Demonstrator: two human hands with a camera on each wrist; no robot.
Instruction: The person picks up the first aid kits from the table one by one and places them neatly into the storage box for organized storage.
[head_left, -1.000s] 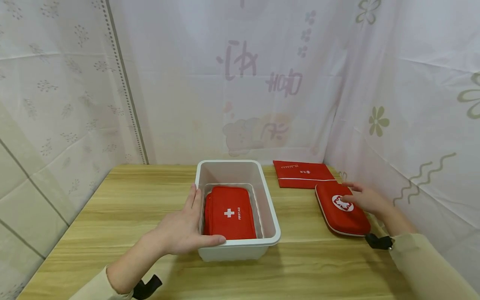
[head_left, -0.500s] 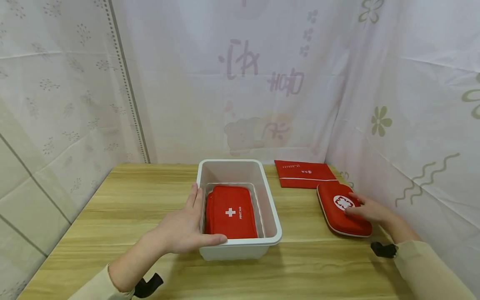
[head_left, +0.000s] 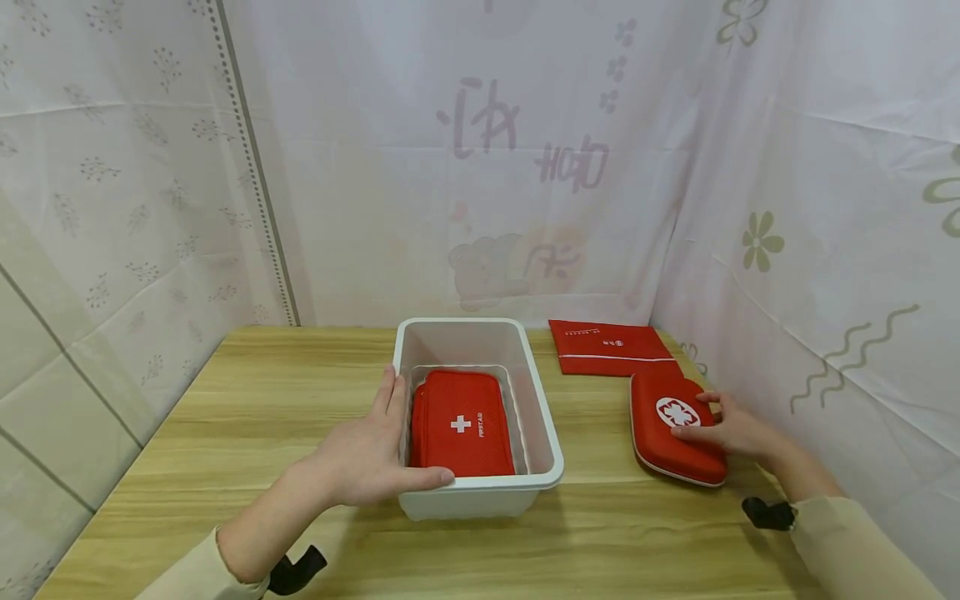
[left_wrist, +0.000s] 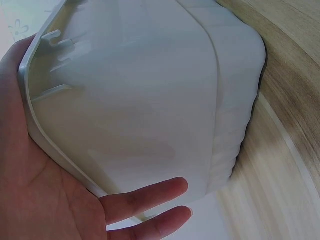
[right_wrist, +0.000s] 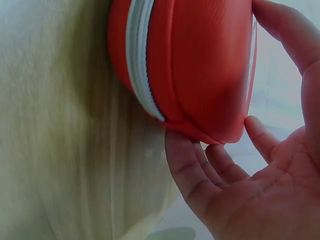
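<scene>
In the head view my right hand [head_left: 738,431] holds a hard-shell red first-aid case [head_left: 672,454] with a white round emblem. Its thumb lies on the top beside the emblem. The right wrist view shows the fingers under and along the end of the zipped case [right_wrist: 210,65]. My left hand [head_left: 367,450] rests against the near left corner of a white plastic bin [head_left: 543,417], thumb along the front rim. In the left wrist view two straight fingers [left_wrist: 150,196] lie by the bin's outer wall [left_wrist: 130,110]. Inside the bin lies a red fabric first-aid pouch [head_left: 465,450].
A flat red pouch [head_left: 611,348] with a white stripe lies at the back right of the wooden table [head_left: 300,375], behind the case. Patterned white curtains [head_left: 570,242] hang along the back and sides.
The red case has shifted a little left and toward me, tilting slightly. My right hand has moved from lying over the case to gripping its right side. My left hand stays put.
</scene>
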